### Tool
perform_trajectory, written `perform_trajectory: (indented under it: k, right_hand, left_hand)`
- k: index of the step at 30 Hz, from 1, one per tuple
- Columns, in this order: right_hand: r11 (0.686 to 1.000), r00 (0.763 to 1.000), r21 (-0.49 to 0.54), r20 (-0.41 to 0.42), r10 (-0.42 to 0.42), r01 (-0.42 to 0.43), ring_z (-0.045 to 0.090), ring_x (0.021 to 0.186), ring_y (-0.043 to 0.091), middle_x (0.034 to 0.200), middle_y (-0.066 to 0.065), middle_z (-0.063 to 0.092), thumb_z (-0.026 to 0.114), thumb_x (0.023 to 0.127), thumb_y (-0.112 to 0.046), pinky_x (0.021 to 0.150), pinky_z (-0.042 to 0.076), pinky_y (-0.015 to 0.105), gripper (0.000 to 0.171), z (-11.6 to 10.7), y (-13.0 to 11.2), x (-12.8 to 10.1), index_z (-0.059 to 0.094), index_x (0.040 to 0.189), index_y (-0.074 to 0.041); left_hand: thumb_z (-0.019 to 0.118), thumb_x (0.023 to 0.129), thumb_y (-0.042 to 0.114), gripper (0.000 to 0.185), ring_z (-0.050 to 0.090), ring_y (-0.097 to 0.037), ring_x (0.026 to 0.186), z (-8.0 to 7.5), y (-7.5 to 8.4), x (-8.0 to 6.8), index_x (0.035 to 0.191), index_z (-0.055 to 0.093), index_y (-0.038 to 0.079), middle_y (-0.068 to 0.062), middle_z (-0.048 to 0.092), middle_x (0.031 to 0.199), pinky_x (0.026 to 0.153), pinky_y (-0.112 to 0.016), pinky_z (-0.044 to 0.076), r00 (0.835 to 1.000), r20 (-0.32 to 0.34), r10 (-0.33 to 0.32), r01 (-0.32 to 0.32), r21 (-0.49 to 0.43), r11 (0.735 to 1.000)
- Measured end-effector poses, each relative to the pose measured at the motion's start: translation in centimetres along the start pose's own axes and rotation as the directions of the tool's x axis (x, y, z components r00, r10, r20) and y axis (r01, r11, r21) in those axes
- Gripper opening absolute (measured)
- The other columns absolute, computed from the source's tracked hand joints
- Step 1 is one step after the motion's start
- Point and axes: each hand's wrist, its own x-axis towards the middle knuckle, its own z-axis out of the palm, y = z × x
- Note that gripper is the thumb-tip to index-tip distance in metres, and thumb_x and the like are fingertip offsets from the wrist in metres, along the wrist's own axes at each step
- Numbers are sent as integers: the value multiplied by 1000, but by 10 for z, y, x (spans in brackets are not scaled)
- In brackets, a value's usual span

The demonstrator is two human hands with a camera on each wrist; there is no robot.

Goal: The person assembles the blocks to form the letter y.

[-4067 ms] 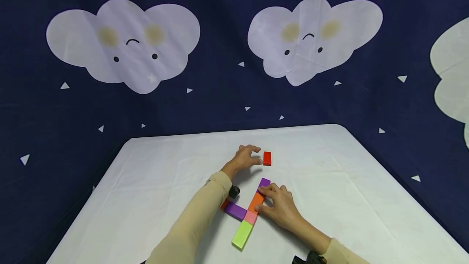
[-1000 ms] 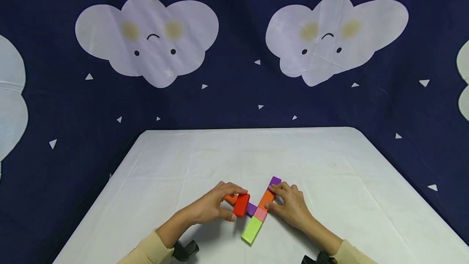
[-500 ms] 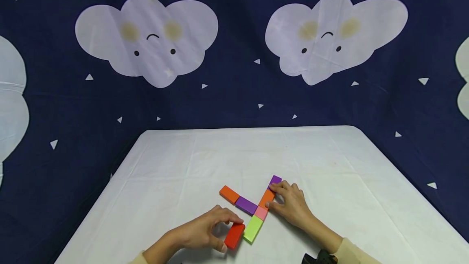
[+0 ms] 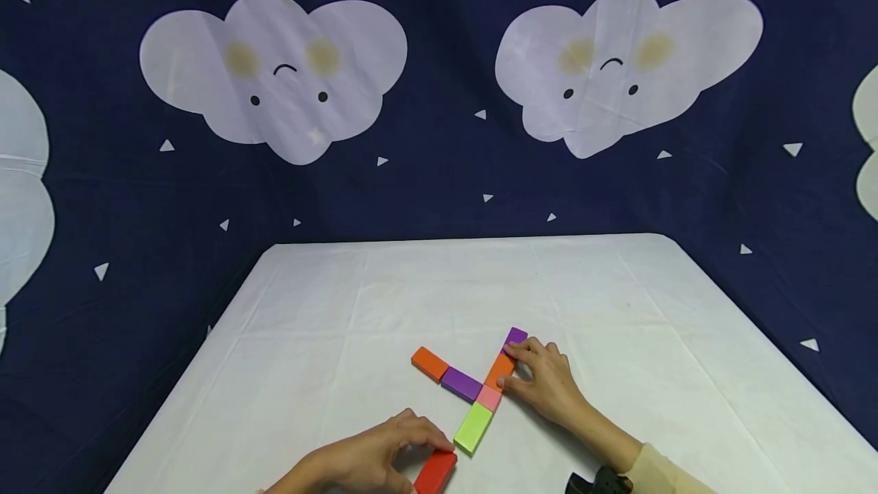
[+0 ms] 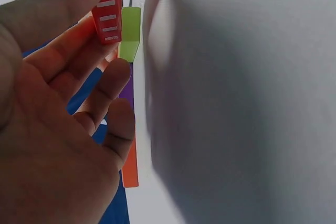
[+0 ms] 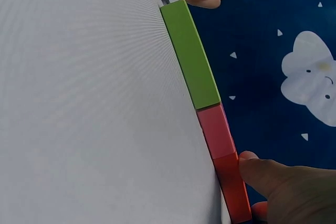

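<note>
My left hand [image 4: 370, 454] pinches a red block [image 4: 437, 469] between thumb and fingers, just nearer to me than the lime-green block [image 4: 472, 428]. In the left wrist view, slots show along one face of this red block [image 5: 109, 22]. My right hand [image 4: 547, 383] holds the orange block [image 4: 498, 373] with thumb and forefinger, its forefinger reaching to the far purple block [image 4: 515, 336]. A pink block [image 4: 489, 399] joins the orange one to the green one in a row. In the right wrist view, my thumb [image 6: 262, 170] lies against the orange block.
From the pink block a branch runs off to the left: a purple block [image 4: 462, 384], then an orange block [image 4: 429, 364]. All lie on a white-covered table [image 4: 329, 311]. Behind stands a dark blue cloth [image 4: 439, 204] printed with clouds.
The red block, picked up from the far side of the table, has come toward me past the branch to the row's near end in my left hand. The right hand stays at the orange block.
</note>
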Motion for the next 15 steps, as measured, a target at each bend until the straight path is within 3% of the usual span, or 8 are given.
perform_trajectory:
  k: [10, 15]
  right_hand:
    - [1000, 1000, -4, 9, 3, -3, 42, 81, 9, 106, -3, 64, 80, 68, -36, 72, 30, 28, 51, 1, 0, 0, 70, 112, -13]
    - [1000, 1000, -6, 16, 7, -7, 42, 81, 10, 107, -3, 64, 80, 68, -36, 72, 29, 28, 51, 1, 0, 1, 70, 112, -14]
  left_hand:
    - [72, 81, 36, 53, 37, 6, 109, 7, -1, 0, 130, 54, 28, 16, 54, 129, 92, -18, 39, 1000, -2, 4, -3, 156, 988]
    - [70, 82, 37, 53, 38, 5, 109, 8, -1, 0, 131, 53, 25, 12, 56, 130, 93, -19, 39, 997, -2, 72, -69, 254, 965]
